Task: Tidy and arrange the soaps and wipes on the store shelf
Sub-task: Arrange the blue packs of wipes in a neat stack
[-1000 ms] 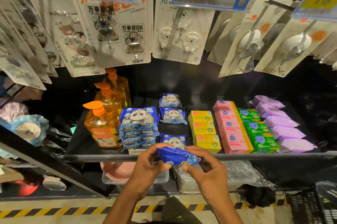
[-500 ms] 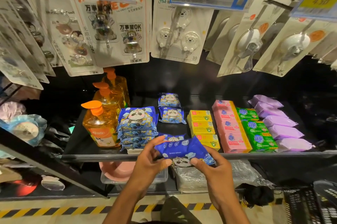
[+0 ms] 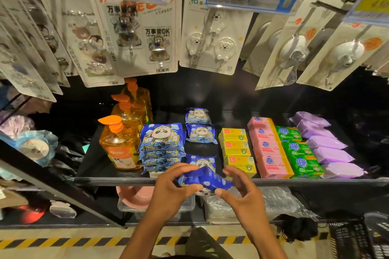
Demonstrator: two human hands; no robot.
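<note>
Head view | left hand and right hand each pinch one blue wipes pack (panda face at its lower edge) | pack held just before the shelf front edge, overlapping the front single panda pack | yellow soap boxes just right.

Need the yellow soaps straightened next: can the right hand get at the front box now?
Probably yes once freed: the front yellow box sits at the shelf edge, nothing between, but the right hand pinches the wipes pack.
</note>
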